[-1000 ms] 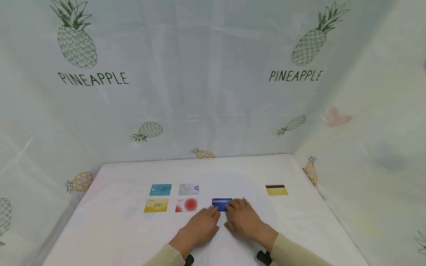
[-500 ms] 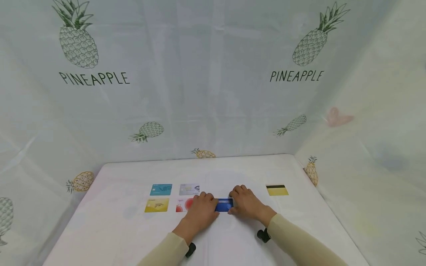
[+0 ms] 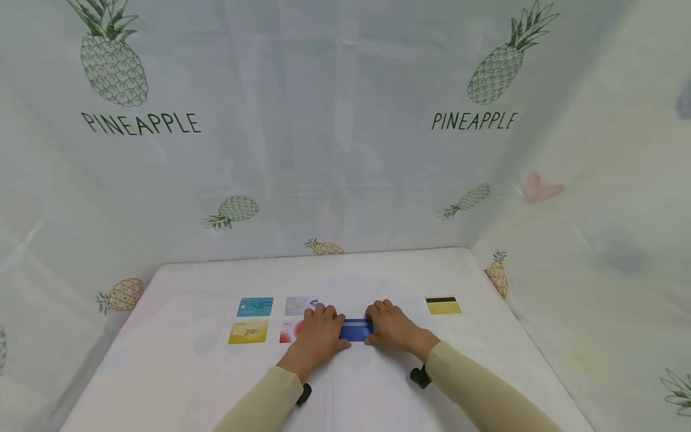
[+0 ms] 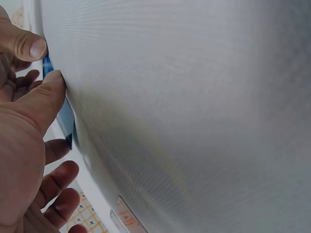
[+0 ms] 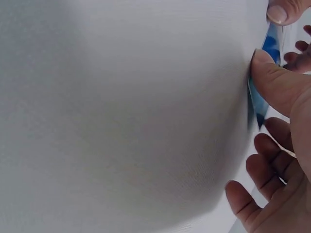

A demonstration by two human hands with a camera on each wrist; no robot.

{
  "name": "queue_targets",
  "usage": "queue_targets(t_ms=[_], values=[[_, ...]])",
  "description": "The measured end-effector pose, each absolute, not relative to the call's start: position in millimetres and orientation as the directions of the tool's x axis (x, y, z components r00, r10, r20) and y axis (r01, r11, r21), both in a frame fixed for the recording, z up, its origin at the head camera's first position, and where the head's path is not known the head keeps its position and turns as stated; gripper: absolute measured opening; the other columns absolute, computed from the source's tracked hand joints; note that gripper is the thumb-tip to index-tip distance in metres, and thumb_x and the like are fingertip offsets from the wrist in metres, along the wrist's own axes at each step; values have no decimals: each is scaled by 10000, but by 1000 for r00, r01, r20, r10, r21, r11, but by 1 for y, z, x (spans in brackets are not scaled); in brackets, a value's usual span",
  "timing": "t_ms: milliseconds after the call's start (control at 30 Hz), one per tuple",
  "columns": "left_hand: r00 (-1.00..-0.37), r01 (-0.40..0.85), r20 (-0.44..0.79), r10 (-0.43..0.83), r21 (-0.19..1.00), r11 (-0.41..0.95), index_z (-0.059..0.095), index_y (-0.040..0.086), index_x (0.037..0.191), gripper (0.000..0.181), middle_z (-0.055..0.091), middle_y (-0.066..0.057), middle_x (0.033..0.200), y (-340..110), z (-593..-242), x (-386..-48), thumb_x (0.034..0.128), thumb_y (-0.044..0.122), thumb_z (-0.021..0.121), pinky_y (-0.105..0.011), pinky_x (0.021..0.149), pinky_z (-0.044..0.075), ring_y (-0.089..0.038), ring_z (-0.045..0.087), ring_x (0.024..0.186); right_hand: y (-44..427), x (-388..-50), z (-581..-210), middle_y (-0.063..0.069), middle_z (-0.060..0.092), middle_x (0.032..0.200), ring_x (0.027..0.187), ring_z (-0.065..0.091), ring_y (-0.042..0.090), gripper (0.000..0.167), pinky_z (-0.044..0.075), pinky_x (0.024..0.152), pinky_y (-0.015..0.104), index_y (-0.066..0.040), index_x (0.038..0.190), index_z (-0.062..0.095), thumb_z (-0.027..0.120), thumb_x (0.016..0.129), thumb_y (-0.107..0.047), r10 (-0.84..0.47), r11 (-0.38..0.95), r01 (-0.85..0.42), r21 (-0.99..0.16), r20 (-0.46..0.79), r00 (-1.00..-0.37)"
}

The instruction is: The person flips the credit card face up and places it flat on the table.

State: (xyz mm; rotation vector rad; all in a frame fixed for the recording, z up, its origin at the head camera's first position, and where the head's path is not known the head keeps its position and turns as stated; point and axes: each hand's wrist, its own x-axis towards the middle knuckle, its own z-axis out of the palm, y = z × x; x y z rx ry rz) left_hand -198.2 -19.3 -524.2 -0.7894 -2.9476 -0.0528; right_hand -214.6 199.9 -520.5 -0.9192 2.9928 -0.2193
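In the head view a blue bank card (image 3: 356, 330) with a pale stripe lies flat or nearly so on the white-covered table (image 3: 378, 390). My left hand (image 3: 320, 333) pinches its left end, the thumb at the near edge and a finger at the far edge. At the right end my right hand (image 3: 393, 327) grips it the same way. Both wrist views show the blue card (image 4: 65, 119) edge-on between thumb and fingers. The left hand partly covers a white-and-red card (image 3: 288, 331) and stands close to a silver card (image 3: 299, 305).
Left of the hands lie a teal card (image 3: 255, 306) marked VIP and a yellow card (image 3: 248, 332). Another yellow card (image 3: 443, 305) with a black stripe lies alone to the right. Behind the table hangs a curtain (image 3: 335, 150) with pineapple prints.
Both hands went from fingertips resting on the blue card to gripping its two ends. The left hand shifted up and left, over the white-and-red card. The view turned slightly.
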Motion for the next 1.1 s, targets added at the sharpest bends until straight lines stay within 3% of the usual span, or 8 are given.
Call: queue_targets(t_ms=[167,467,700,1100], values=[[-851,512,134,507,0,859,636,142,1241,640,557,-40,1099,-19,-525,-199,791,588,724,-426,807,371,-254,445,997,201,-213,-521,-15,530,1009,893,439,150,532,443,780,351,-109,1124,563,801,783,-440,-576,801,-584,-135,96,-812],[-855,509,124,504,14,861,571,132,1234,660,536,-61,1164,-16,-523,-199,769,567,746,-464,873,361,-270,427,1066,204,-211,-525,-3,536,1088,964,450,161,566,439,837,356,-128,1176,550,754,808,-507,-604,790,-612,-39,122,-788],[-845,521,157,511,24,853,569,125,1218,649,521,-58,1172,-18,-521,-199,756,540,759,-484,900,338,-269,404,1074,205,-208,-527,15,503,1109,988,457,179,643,431,826,362,-103,1202,536,751,773,-530,-621,776,-629,39,218,-753],[-820,539,256,512,44,841,565,139,1207,599,531,-40,1186,-20,-518,-196,771,512,738,-484,926,334,-260,408,1115,201,-210,-531,6,521,1069,953,466,183,594,404,773,338,-100,1154,554,739,769,-512,-640,759,-644,100,296,-709]])
